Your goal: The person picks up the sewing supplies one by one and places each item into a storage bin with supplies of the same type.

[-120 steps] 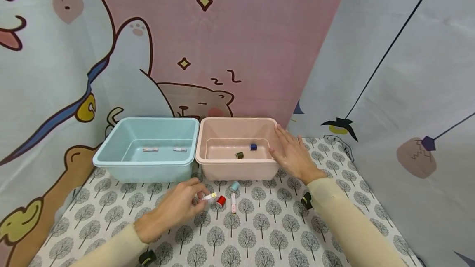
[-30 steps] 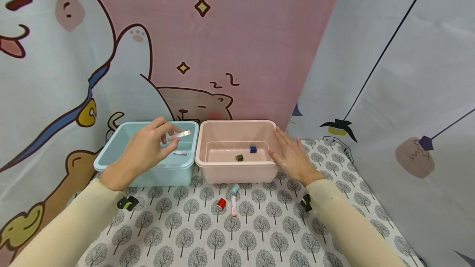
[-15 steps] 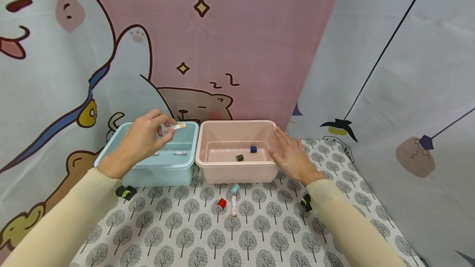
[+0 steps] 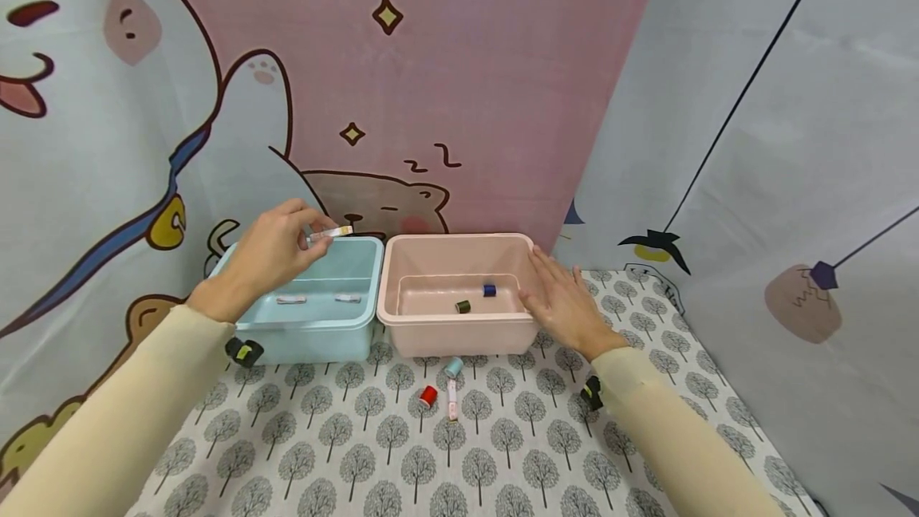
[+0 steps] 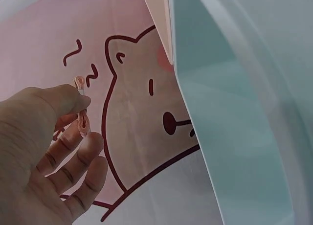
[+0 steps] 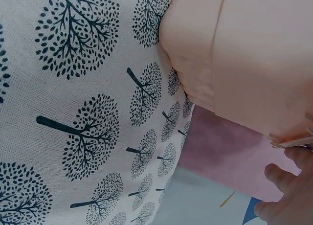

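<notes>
High over the back of the light blue bin (image 4: 309, 327), my left hand (image 4: 276, 250) pinches a skein of embroidery floss (image 4: 333, 233) between thumb and fingers. The left wrist view shows the held skein (image 5: 83, 122) as pale pink and looped at its ends. Two other skeins lie on the blue bin's floor, one on the left (image 4: 291, 300) and one on the right (image 4: 348, 298). My right hand (image 4: 563, 301) rests on the right rim of the pink bin (image 4: 467, 316), fingers extended. That bin contains a dark green thread spool (image 4: 463, 307) and a navy spool (image 4: 490, 290).
In front of the bins, a red spool (image 4: 428, 397), a light blue spool (image 4: 454, 367) and another skein (image 4: 452, 400) lie on the tree-print cloth (image 4: 538, 461). The bins stand side by side before a printed backdrop (image 4: 502, 86).
From the cloth by the red spool, my left hand has carried the skein up over the blue bin. During the last second it rose slightly farther back. My right hand stays on the pink rim.
</notes>
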Tool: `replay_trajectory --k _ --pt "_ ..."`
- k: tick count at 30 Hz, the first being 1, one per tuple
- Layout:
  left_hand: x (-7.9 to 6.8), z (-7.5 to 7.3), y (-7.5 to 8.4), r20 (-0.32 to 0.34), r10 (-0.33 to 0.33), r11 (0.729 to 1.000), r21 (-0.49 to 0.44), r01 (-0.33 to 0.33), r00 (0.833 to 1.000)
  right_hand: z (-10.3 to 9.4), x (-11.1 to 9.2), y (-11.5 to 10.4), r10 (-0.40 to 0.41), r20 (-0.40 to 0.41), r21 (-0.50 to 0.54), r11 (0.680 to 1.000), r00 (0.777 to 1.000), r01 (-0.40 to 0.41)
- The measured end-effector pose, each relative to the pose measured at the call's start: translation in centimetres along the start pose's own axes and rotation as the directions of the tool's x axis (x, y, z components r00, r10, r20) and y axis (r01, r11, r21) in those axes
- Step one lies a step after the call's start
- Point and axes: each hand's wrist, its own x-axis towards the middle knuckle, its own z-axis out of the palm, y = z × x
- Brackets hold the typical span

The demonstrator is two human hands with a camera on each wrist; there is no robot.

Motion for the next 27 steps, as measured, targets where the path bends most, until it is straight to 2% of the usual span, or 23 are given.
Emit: replay_trajectory --k 10,20,26,27 --pt "1.3 -0.1 -1.7 0.084 -0.073 0.997 0.002 0.073 0.994 0.0 -0.1 -0.1 -0.003 -0.004 -0.008 1.000 1.000 0.003" --pt "1.9 0.3 -3.9 0.174 -0.125 0.992 0.042 0.119 0.977 0.0 -0.1 -0.1 -0.003 -0.006 -0.008 1.000 1.000 0.003" --pt "2.0 1.0 -6.1 0.206 -0.143 0.990 0.020 0.142 0.968 -0.1 -0.1 -0.2 -0.004 -0.003 -0.008 1.000 1.000 0.004" --pt "2.0 1.5 -7.2 0.194 -0.132 0.991 0.010 0.133 0.972 -0.2 -0.1 -0.3 -0.006 -0.003 -0.008 1.000 1.000 0.006"
